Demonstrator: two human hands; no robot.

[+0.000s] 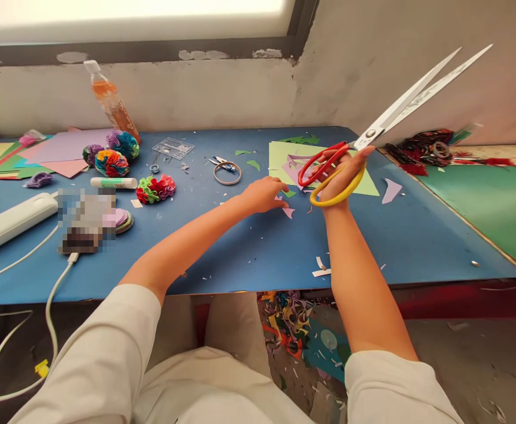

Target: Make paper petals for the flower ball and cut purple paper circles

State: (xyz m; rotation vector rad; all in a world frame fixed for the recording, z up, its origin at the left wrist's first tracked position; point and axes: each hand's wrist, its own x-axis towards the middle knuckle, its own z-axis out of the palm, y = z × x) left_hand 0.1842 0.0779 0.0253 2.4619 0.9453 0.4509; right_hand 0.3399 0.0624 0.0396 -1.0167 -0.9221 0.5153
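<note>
My right hand [344, 171] is closed round the scissors [375, 132], fingers through the red and yellow handle loops. Their long blades are slightly apart and point up and to the right, above the table. Lower down, my left hand [264, 195] rests at the blue tabletop with fingers bent, pinching small purple paper scraps [288, 212]. Beside its fingertips lies a green scrap [288, 193]. Behind both hands is a pale green paper sheet [364, 184], with cut purple paper [293, 171] on it, partly hidden by the scissor handles.
On the left are a glue stick [113, 183], ruffled paper flowers [155, 188], a blurred phone-like device [88, 221] on a cable, and a white power strip [15, 222]. A drink bottle [114, 103] stands near the wall. A tape roll [227, 173] lies mid-table; scraps [284, 324] litter the floor.
</note>
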